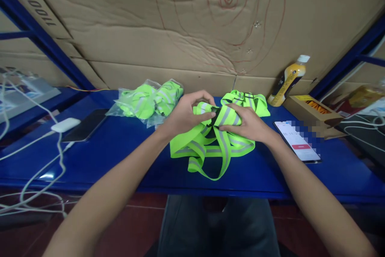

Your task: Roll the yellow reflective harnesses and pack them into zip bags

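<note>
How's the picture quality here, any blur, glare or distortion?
Head view: dim, bluish light; vest and both hands fairly sharp; edges bend wide-angle; a pixelated patch covers part of the phone; faint glare on the blue table at left.

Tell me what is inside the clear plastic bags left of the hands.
The plastic bags hold folded neon-green reflective strap vests, like the vest under both hands. How many are inside cannot be told.

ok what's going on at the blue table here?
A person has both hands on a neon yellow reflective strap vest lying on the blue table. The left hand and right hand grip its bunched upper part around a black buckle. Bagged vests sit to the left, and a phone to the right.
</note>
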Demonstrator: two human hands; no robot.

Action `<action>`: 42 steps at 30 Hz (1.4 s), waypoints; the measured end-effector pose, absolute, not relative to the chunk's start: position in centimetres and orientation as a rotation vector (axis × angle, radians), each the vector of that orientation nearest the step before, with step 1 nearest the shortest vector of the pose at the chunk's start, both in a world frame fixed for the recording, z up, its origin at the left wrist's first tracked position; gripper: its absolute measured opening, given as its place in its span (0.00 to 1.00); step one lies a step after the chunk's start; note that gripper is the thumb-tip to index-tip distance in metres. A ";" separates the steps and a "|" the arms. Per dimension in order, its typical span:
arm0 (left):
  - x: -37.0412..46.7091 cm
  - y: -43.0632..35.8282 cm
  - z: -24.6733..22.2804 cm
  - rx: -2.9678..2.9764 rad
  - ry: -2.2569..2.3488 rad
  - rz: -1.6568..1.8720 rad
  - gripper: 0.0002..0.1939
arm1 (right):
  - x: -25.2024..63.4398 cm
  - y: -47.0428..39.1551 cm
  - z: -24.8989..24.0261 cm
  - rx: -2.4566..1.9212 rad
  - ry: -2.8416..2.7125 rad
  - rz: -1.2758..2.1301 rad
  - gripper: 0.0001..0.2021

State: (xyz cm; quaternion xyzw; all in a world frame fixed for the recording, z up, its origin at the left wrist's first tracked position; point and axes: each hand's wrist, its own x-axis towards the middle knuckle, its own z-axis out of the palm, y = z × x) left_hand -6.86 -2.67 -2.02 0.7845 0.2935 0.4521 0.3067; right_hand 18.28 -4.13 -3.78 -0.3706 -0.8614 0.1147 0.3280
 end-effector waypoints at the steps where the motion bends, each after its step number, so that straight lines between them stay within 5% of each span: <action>1: -6.8 -2.9 -2.0 2.157 0.777 1.180 0.11 | 18.4 -4.0 -3.7 -0.982 -2.290 0.380 0.22; 4: -6.7 -3.2 -2.3 2.412 0.829 1.081 0.14 | 18.7 -3.9 -3.6 -0.983 -2.291 0.492 0.17; 10: -5.0 -4.4 -4.3 2.918 1.179 0.875 0.44 | 18.3 -3.9 -4.2 -1.028 -2.275 0.264 0.12; 13: -3.7 -5.6 -4.3 3.132 1.242 0.830 0.50 | 18.1 -3.7 -4.8 -0.989 -2.304 0.340 0.11; 20: -4.1 -4.8 -4.8 2.984 1.163 0.883 0.34 | 17.3 -4.3 -4.2 -0.917 -2.246 0.570 0.22; 25: -4.5 -4.2 -5.1 2.624 0.873 1.135 0.26 | 17.6 -4.4 -3.7 -0.882 -2.205 0.663 0.13; 28: -4.8 -4.1 -3.9 2.439 0.876 0.995 0.23 | 18.3 -4.3 -3.4 -0.881 -2.202 0.598 0.14; 32: -6.1 -3.3 -2.4 2.175 1.023 0.665 0.33 | 18.7 -4.3 -3.3 -0.812 -2.216 0.398 0.12; 37: -6.9 -3.1 -2.2 1.707 0.885 0.653 0.34 | 18.3 -4.6 -4.1 -0.679 -2.212 -0.103 0.14; 42: -6.2 -3.0 -2.0 1.361 0.877 0.853 0.23 | 17.3 -5.2 -4.0 -0.735 -2.254 -0.325 0.18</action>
